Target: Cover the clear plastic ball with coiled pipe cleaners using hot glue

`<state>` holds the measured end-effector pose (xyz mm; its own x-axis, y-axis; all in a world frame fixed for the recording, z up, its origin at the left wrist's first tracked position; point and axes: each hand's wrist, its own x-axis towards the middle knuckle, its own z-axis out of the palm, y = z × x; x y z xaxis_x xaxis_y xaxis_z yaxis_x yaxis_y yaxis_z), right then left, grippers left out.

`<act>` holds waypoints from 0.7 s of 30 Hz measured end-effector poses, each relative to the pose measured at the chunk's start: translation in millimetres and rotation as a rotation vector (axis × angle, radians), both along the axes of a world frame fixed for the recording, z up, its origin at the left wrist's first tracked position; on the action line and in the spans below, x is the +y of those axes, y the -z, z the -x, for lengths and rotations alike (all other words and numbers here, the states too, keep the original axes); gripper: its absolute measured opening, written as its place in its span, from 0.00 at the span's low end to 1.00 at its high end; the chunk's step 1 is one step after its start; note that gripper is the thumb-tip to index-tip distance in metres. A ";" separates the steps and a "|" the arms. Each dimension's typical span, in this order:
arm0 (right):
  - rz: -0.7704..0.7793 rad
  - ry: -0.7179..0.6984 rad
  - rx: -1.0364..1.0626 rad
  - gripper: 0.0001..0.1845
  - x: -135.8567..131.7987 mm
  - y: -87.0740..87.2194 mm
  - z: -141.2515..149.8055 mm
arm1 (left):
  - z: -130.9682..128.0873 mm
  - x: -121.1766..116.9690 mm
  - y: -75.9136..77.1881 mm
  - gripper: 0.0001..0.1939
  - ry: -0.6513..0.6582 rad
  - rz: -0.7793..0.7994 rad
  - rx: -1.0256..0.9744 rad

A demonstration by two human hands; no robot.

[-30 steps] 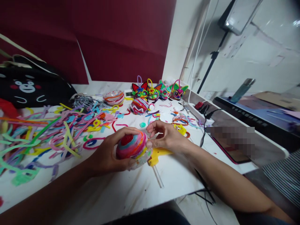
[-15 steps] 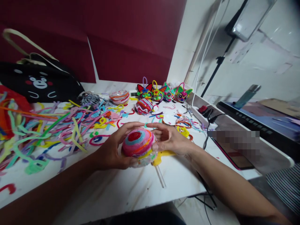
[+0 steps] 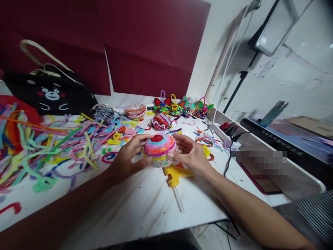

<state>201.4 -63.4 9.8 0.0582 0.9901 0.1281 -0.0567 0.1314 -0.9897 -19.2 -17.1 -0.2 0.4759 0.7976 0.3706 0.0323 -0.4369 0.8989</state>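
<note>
Between my two hands is a round ball (image 3: 160, 147), coiled with pink, orange, blue and red pipe cleaners on top and see-through along its lower part. My left hand (image 3: 130, 156) grips its left side, thumb low at the front. On the opposite side, my right hand (image 3: 191, 154) presses its thumb to the front, its other fingers curving behind. Partly hidden under my right hand, a yellow hot glue gun (image 3: 173, 176) lies on the white table (image 3: 125, 208) with a clear glue stick (image 3: 178, 199) pointing toward me.
Loose pipe cleaners (image 3: 78, 139) cover the left side, before a black bag (image 3: 52, 95). Behind the ball sit a striped ball (image 3: 161, 121), a striped clear dome (image 3: 134, 111) and several eared ornaments (image 3: 177, 108). A power strip (image 3: 225, 135) and a phone (image 3: 260, 178) lie to the right.
Both hands have carried the ball slightly away from me and to the right, and its red centre now tips farther back. More of the glue gun shows. The camera view has shifted a little.
</note>
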 end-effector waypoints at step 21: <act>-0.362 0.074 -0.534 0.37 -19.5 11.4 12.2 | -1.9 -5.5 1.0 0.41 -0.135 -0.099 0.159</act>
